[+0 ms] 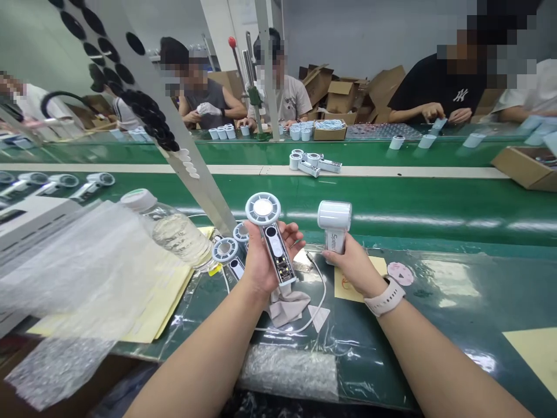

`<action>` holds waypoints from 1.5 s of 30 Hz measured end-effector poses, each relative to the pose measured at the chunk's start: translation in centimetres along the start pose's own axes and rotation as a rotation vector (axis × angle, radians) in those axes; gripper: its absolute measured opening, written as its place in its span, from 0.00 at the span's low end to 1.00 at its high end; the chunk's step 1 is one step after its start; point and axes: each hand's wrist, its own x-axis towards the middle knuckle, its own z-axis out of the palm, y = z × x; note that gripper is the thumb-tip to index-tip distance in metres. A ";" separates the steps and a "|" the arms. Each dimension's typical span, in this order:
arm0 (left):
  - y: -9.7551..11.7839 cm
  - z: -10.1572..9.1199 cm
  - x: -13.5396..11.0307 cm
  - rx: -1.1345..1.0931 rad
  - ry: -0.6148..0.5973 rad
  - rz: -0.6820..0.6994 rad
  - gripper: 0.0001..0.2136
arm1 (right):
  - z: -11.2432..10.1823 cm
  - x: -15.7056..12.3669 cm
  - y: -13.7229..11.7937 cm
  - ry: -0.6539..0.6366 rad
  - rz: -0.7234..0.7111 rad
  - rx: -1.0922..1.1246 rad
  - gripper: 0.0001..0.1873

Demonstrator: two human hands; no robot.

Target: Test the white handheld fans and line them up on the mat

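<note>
In my left hand (260, 264) rests a handheld fan (275, 247), its round ringed head upward and its handle uncovered, with a circuit board showing near the base. My thumb lies along one side and the fingers curl behind it. My right hand (354, 264) grips a second handheld fan (334, 216) by its pale handle, the glossy cylindrical head on top facing sideways. Just left of my left hand, more ring-headed fans (225, 249) lie on the bench. Below the hands are a grey cloth (289, 307) and a white cable (322, 290).
A green conveyor (413, 209) runs across, carrying a small pile of fans (308, 165). A slanted metal post (195, 168) rises at left, beside a plastic jar (174, 229) and plastic bags (100, 261). Several people work across the belt. An open carton (526, 168) sits at right.
</note>
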 end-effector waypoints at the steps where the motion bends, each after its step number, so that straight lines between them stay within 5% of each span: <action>1: 0.0 0.1 -0.1 0.006 -0.014 -0.002 0.32 | 0.1 -0.3 -0.3 -0.027 0.004 0.012 0.20; 6: -0.4 0.2 -0.5 0.046 -0.124 0.003 0.31 | 0.3 -3.4 -3.0 -0.240 0.020 0.425 0.26; 11: -0.7 0.0 -0.6 0.097 -0.142 -0.009 0.31 | 0.2 -4.3 -4.0 -0.427 0.049 0.746 0.22; 26: -1.0 0.2 -0.7 0.105 -0.139 -0.040 0.31 | 0.4 -5.1 -4.5 -0.592 -0.122 0.719 0.16; 29: -1.0 0.2 -0.8 0.122 -0.144 -0.025 0.31 | 0.2 -5.4 -4.5 -0.475 -0.278 0.592 0.16; 32: -1.0 0.3 -0.7 0.134 -0.143 0.025 0.31 | -0.5 -4.9 -3.8 -0.184 -0.448 0.285 0.14; 35: -1.0 0.5 -0.6 0.148 -0.100 0.067 0.32 | -0.9 -2.8 -2.0 -0.010 -0.405 0.050 0.14; 39: -0.9 0.5 -0.2 0.173 -0.009 0.052 0.32 | -0.6 -0.1 0.4 0.073 -0.238 -0.051 0.19; 45: -1.0 0.4 -0.1 0.175 0.027 0.006 0.32 | -0.5 -0.5 0.4 0.062 -0.236 -0.096 0.12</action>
